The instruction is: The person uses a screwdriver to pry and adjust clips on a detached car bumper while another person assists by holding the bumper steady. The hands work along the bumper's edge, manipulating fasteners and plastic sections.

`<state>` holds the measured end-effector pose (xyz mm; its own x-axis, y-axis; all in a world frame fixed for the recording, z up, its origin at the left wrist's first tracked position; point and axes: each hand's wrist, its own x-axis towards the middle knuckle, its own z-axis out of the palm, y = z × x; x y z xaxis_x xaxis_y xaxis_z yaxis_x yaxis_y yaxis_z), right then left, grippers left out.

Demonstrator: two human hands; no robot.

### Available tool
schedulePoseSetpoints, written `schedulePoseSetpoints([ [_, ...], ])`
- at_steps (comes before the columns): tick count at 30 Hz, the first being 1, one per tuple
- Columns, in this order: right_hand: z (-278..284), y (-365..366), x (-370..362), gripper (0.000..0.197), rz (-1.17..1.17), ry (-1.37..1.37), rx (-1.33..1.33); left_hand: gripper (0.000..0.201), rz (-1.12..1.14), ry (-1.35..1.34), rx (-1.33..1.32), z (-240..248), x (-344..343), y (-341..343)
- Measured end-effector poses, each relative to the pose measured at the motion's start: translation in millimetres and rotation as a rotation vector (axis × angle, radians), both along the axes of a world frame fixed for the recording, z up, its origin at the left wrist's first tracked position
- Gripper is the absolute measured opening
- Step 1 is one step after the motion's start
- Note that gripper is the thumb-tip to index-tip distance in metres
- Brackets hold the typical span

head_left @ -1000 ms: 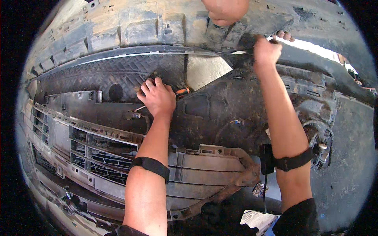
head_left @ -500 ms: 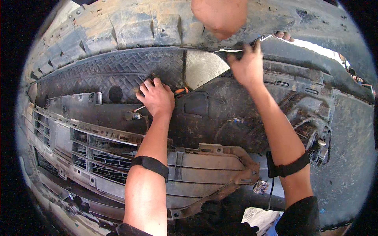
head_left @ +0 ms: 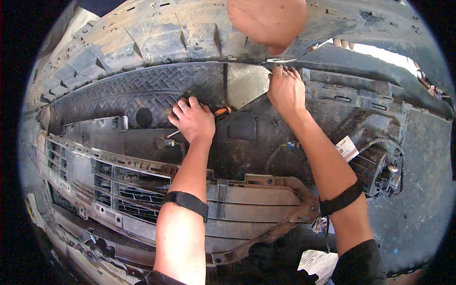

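Observation:
My left hand (head_left: 194, 121) rests on a large dark plastic car-bumper piece, on the textured black panel (head_left: 118, 92), fingers bent. An orange-and-black tool handle (head_left: 222, 112) sticks out from its thumb side, seemingly held under the palm; the rest of the tool is hidden. A thin pale rod or wire (head_left: 173, 135) shows below the hand, beside a small connector (head_left: 165, 142). Farther up and right, my right hand (head_left: 288, 92) has its fingers curled over the upper edge of the smooth black liner (head_left: 247, 128), beside a pale gap. Its fingertips are partly hidden.
A slatted grille (head_left: 128, 190) crosses the lower left. Someone's bare skin (head_left: 268, 21) bulges in at the top, and another person's fingertips (head_left: 344, 43) hook the far edge. A round lamp-like part (head_left: 380, 171) and a white label (head_left: 346, 148) lie right of my forearm.
My right hand has come down and left from the far seam onto the liner's edge, its fingers closing there. The white label now shows beside my forearm. My left hand stays at its spot.

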<state>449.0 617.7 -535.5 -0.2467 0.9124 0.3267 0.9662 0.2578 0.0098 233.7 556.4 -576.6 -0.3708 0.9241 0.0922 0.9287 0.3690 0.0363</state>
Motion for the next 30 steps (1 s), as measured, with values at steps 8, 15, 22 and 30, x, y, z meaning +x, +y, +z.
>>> schedulePoseSetpoints([
  [8, -4.0, 3.9, 3.6, 0.012, 0.03, 0.124, 0.031, 0.028, 0.013, 0.021, -0.02, 4.0, 2.7, 0.1],
  [15, -3.5, 5.7, -0.3, 0.007, 0.026, 0.083, -0.058, 0.028, -0.002, 0.068, -0.026, -3.4, 0.1, 0.3],
  [22, -0.9, 6.6, 2.6, 0.008, 0.038, 0.081, -0.046, 0.027, -0.01, 0.062, -0.016, 2.2, 0.8, -0.2],
  [30, -2.7, 8.8, 6.0, 0.011, 0.02, 0.017, -0.099, 0.026, -0.002, 0.051, 0.016, 3.3, 1.9, 0.7],
])
